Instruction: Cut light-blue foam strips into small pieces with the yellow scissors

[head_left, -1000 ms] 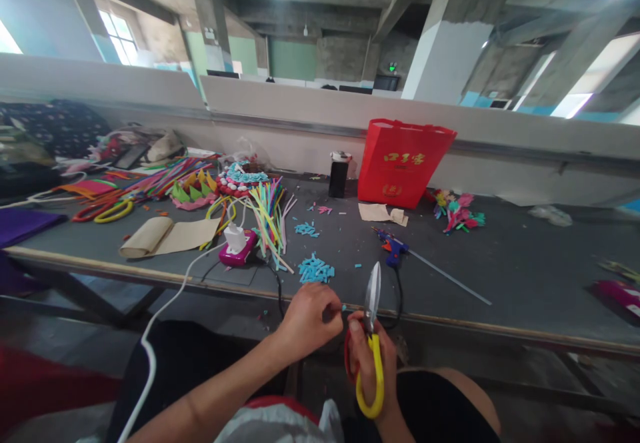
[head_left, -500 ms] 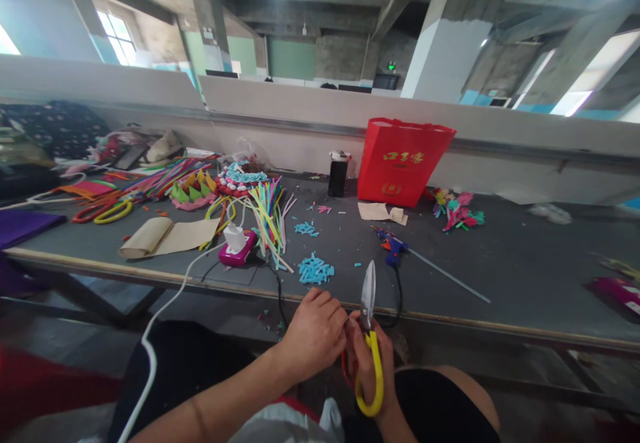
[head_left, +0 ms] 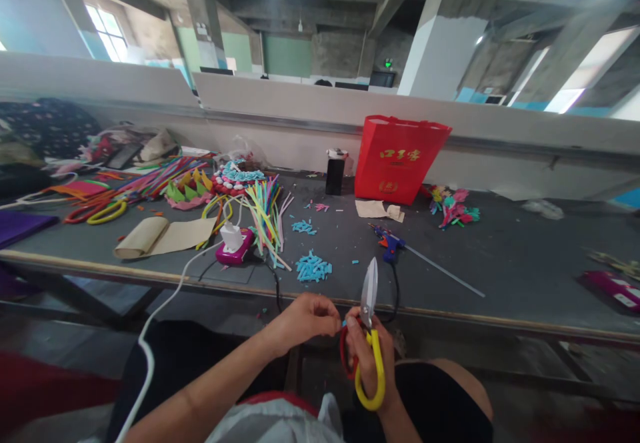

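Scissors (head_left: 376,370) with one yellow and one red handle are in my right hand (head_left: 369,346), blades pointing up. A tiny blue piece (head_left: 344,323) shows between my hands, by the right fingertips. Just left of it, my left hand (head_left: 311,320) is closed with fingers curled and thumb against them; what it pinches, if anything, is too small to name. Both hands are in front of the table edge. On the table beyond them lies a pile of short blue pieces (head_left: 313,267), with a smaller blue pile (head_left: 303,227) behind it.
A blue glue gun (head_left: 391,244) with a long stick lies behind the scissors. The red bag (head_left: 400,160) stands at the back. Left are a purple power strip (head_left: 235,246), coloured strips (head_left: 267,213) and brown paper (head_left: 183,235). A white cable (head_left: 150,356) hangs over the edge.
My left hand has moved slightly left, away from the right one, and its fingers have turned. The small blue piece now shows. The right hand still holds the scissors.
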`<state>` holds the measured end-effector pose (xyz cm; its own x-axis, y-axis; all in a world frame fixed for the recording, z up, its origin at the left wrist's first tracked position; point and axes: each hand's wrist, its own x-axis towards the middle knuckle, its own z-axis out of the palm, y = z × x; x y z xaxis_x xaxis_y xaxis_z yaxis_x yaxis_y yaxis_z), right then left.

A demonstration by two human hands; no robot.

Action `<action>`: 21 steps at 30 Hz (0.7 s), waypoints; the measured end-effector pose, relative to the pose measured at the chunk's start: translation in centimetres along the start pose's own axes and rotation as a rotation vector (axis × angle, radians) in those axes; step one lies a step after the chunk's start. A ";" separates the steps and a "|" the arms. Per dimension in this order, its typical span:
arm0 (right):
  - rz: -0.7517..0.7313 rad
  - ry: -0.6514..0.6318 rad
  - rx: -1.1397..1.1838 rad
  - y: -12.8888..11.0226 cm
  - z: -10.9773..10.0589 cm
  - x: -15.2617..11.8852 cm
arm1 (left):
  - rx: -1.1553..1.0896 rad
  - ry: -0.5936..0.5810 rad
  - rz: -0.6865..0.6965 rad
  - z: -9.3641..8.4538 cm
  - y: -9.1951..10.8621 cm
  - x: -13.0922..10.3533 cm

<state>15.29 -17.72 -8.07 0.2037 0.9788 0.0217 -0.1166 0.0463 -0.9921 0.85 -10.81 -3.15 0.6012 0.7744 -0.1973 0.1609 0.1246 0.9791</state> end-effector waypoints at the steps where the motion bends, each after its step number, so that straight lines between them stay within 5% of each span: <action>1: -0.008 0.001 -0.008 -0.1 0.0 0.0 | -0.020 0.000 -0.016 0.1 0.0 0.0; 8: -0.103 0.018 -0.157 -0.3 0.0 -0.1 | -0.155 0.048 -0.062 0.8 -0.1 0.0; 14: -0.397 0.132 -0.526 1.2 -0.2 0.4 | -0.406 0.329 0.191 0.4 1.5 -0.4; 21: -0.572 0.110 -0.728 2.0 0.3 0.0 | -0.525 0.425 0.274 0.9 2.6 -0.9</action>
<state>14.78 -17.53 -10.03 0.1372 0.8196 0.5563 0.6604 0.3429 -0.6680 1.49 -11.75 -0.49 0.1929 0.9812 -0.0098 -0.4126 0.0901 0.9065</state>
